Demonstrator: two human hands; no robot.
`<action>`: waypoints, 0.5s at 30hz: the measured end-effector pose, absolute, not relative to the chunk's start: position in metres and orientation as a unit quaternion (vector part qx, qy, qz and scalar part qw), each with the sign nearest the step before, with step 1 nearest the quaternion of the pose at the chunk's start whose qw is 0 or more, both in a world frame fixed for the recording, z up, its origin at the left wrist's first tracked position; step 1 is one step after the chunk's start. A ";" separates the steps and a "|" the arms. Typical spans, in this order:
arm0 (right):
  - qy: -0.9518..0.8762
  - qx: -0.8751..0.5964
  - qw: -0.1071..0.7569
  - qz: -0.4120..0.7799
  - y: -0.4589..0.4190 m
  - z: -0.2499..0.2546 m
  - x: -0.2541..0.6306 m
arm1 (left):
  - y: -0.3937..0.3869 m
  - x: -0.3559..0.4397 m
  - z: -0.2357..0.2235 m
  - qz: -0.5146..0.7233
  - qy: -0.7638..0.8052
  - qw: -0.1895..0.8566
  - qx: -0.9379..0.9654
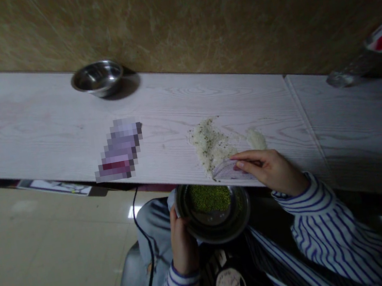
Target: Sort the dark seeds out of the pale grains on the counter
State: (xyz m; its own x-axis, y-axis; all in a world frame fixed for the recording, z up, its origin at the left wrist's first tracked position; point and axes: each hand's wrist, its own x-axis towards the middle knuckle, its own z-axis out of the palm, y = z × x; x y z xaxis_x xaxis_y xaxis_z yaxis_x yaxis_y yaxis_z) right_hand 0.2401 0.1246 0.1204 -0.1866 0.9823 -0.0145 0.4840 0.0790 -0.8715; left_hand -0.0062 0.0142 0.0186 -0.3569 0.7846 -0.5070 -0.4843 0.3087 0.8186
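Observation:
My left hand (184, 242) grips the left rim of a metal bowl (242, 215), held just below the table's front edge. Small green beans, like mung beans (210, 198), lie in the bowl. My right hand (267, 169) hovers over or touches the tabletop by the front edge, thumb and forefinger close together in a pinch; whatever they hold, if anything, is too small to make out. Just beyond those fingertips spreads a pile of white rice grains (209, 144) mixed with dark green beans. To its right sits a smaller heap of pale grains (256, 139).
A second metal bowl (97, 79) stands near the wall at the back left. A pixelated phone-like object (120, 148) lies left of the rice on the whitish wooden table (23, 113). A clear plastic bottle (364, 55) is at the far right. A black cable (149, 239) hangs beside my leg.

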 end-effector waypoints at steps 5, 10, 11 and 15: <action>-0.669 -0.545 0.311 0.398 0.127 0.118 0.233 | 0.016 -0.007 0.025 0.565 0.586 0.566 0.131; -0.673 -0.543 0.308 0.397 0.132 0.117 0.223 | 0.016 -0.008 0.026 0.567 0.589 0.559 0.135; -0.670 -0.543 0.309 0.400 0.133 0.117 0.222 | 0.016 -0.007 0.025 0.570 0.590 0.556 0.134; -0.657 -0.552 0.321 0.402 0.142 0.113 0.221 | 0.016 -0.007 0.023 0.574 0.588 0.557 0.120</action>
